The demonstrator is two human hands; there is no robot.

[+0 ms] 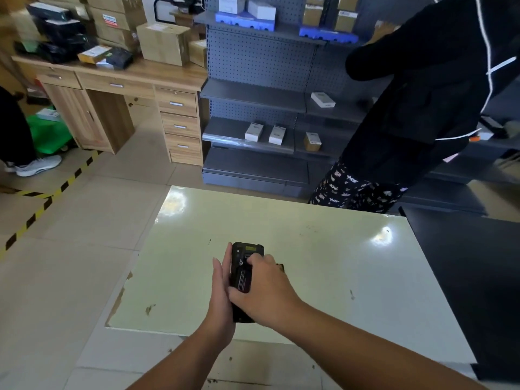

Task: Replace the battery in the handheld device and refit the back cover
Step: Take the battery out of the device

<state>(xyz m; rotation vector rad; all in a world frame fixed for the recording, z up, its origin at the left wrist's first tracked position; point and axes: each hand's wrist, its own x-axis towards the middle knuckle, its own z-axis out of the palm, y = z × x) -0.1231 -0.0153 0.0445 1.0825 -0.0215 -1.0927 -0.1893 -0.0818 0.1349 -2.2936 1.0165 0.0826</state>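
Note:
A black handheld device (245,261) lies back side up over the pale table (323,263), its scan window at the far end. My left hand (221,294) is flat against the device's left side, fingers straight. My right hand (263,291) covers its right half, thumb across the lower back and fingertips on the upper back. A dark labelled panel, battery or cover, shows between the two hands; I cannot tell which. A small dark piece (280,267) peeks out just right of my right hand.
A person in a black top (422,108) stands at the table's far right edge, facing grey shelves (253,94) with small boxes. A wooden desk (126,85) with cartons is far left. A black surface (464,263) adjoins the table's right side.

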